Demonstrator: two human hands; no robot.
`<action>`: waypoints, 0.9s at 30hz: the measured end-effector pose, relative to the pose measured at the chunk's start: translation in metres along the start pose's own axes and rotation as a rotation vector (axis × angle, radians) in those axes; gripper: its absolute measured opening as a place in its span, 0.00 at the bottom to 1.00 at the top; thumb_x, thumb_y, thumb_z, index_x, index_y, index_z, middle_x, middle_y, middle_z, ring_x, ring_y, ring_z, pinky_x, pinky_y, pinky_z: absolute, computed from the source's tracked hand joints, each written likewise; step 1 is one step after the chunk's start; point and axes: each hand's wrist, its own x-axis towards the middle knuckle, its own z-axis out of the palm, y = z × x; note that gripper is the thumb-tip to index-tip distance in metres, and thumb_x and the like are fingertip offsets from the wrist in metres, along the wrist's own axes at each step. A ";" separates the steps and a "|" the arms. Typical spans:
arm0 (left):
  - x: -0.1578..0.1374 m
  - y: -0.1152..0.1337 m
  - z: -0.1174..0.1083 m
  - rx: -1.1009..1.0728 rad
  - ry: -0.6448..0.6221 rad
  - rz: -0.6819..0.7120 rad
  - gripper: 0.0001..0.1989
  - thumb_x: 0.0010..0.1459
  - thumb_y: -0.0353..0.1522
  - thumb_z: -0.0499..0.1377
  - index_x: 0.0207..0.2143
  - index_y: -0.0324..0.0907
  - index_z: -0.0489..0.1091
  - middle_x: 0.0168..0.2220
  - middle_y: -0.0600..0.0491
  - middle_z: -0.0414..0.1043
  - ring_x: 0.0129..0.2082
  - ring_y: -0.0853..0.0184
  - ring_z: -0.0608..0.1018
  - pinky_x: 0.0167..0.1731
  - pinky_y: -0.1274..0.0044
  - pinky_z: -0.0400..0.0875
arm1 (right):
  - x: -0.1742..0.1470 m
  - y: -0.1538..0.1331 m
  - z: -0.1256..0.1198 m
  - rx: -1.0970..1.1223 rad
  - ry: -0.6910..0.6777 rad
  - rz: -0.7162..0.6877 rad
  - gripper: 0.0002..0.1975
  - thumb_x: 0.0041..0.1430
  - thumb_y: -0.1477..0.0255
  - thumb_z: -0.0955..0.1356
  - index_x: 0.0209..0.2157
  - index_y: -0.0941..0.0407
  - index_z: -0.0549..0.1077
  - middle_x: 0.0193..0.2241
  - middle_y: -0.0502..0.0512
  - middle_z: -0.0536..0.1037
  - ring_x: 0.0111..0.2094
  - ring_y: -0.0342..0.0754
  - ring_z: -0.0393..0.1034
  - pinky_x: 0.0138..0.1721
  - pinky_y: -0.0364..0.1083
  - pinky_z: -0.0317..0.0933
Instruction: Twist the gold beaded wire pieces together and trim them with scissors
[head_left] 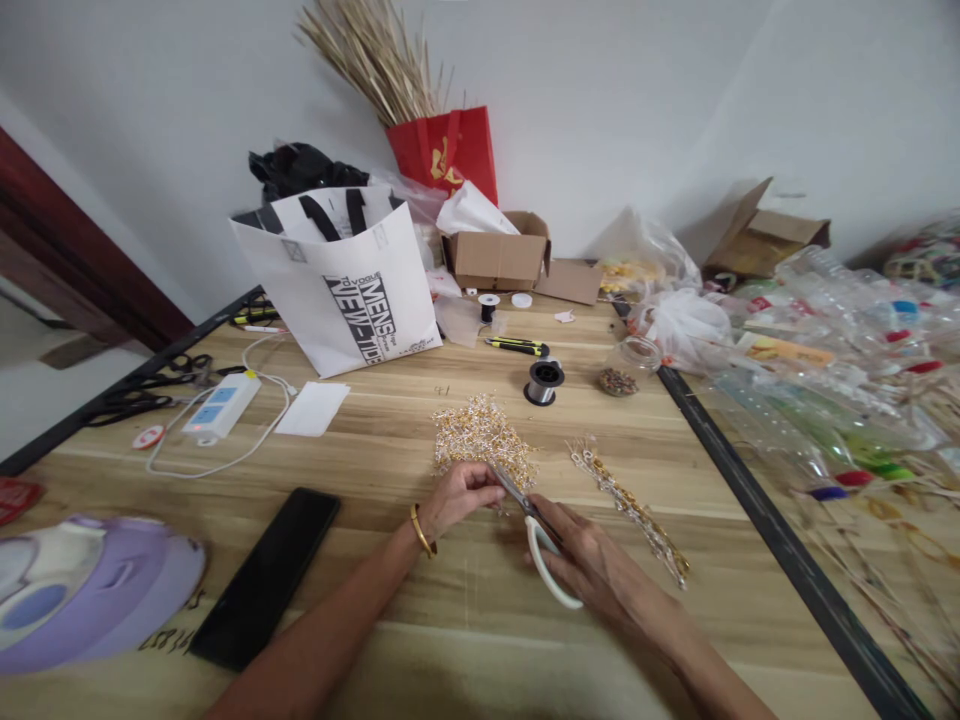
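My right hand [589, 550] grips a pair of scissors [551, 575] with white handles, its blades pointing up and left. The tip of the blades reaches the fingers of my left hand [465, 495], which wears a gold bracelet. Thumb and forefinger of that hand are pinched together; what they hold is too small to make out. Just beyond both hands lies a pile of gold and silver beaded pieces [480, 435]. Right of the pile, a bundle of beaded strands [634, 505] is stretched out diagonally on the wooden table [465, 640].
Behind the pile are a wire spool [543, 382], a utility knife [516, 346] and a jar of beads [626, 368]. A white bag [352, 285] and cardboard box [499, 258] stand farther back. Left are a power strip [221, 408] and phone [266, 575]; plastic bottles [825, 400] crowd the right.
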 end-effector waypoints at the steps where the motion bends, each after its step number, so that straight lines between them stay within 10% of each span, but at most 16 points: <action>1: 0.000 0.000 0.000 -0.005 -0.001 0.001 0.10 0.44 0.34 0.65 0.24 0.35 0.70 0.22 0.54 0.71 0.23 0.72 0.71 0.27 0.80 0.68 | 0.000 -0.001 -0.001 -0.004 -0.005 0.003 0.22 0.60 0.73 0.62 0.55 0.52 0.59 0.41 0.57 0.73 0.38 0.49 0.71 0.40 0.45 0.63; 17: 0.005 -0.005 -0.016 -0.200 0.259 0.079 0.14 0.44 0.35 0.66 0.33 0.35 0.75 0.26 0.52 0.75 0.27 0.72 0.74 0.30 0.79 0.67 | -0.025 -0.012 -0.029 -0.191 -0.183 0.014 0.18 0.59 0.73 0.62 0.52 0.50 0.63 0.39 0.54 0.75 0.36 0.49 0.72 0.37 0.45 0.63; 27: 0.004 -0.005 -0.014 -0.198 0.217 0.076 0.11 0.45 0.34 0.65 0.30 0.36 0.73 0.28 0.50 0.76 0.29 0.70 0.76 0.32 0.79 0.68 | -0.026 -0.031 0.014 -0.592 -0.194 -0.165 0.11 0.53 0.74 0.69 0.41 0.54 0.70 0.33 0.55 0.76 0.30 0.51 0.71 0.27 0.44 0.58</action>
